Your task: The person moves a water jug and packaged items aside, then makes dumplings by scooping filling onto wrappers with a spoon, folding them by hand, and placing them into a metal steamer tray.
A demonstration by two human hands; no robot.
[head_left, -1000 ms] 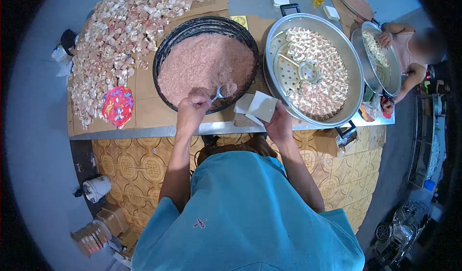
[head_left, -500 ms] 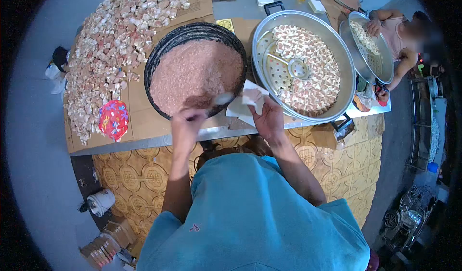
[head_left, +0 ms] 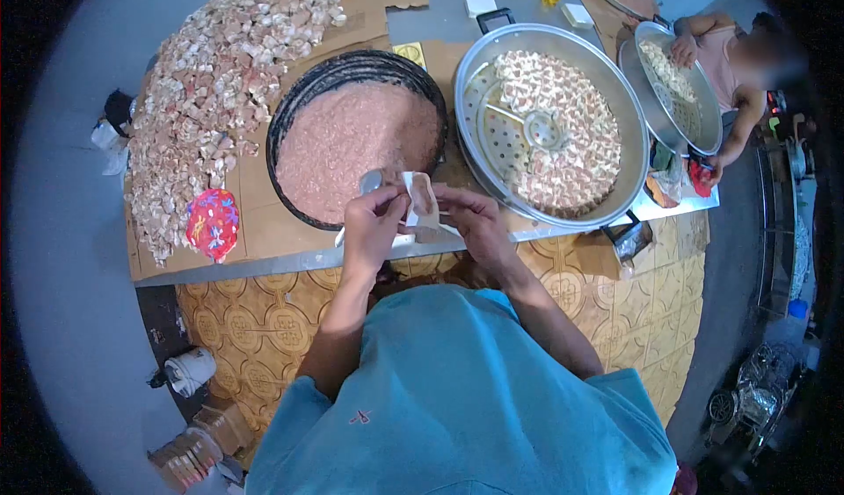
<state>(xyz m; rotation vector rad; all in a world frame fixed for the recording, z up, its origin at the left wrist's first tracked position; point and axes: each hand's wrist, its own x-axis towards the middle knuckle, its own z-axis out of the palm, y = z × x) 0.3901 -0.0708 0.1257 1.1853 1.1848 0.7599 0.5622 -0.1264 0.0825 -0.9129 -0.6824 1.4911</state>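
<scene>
Since a moment ago the metal spoon (head_left: 369, 183) has come out of the wide black bowl of pink minced filling (head_left: 356, 139) — filling now sits in the square white wrapper (head_left: 422, 203), held just below the bowl's near rim. The left hand (head_left: 371, 224) grips the spoon; the right hand (head_left: 475, 222) pinches the wrapper half-folded.

Obstacles: black basin of pink filling (head_left: 356, 134) directly ahead of the hands; steel steamer tray (head_left: 549, 117) just beside it at right; heap of folded dumplings (head_left: 220, 82) across the left cardboard; red patterned object (head_left: 213, 222) near the table edge. Free room: bare cardboard strip (head_left: 264, 222) between basin and red object; grey tabletop (head_left: 440, 16) beyond the basin.
</scene>
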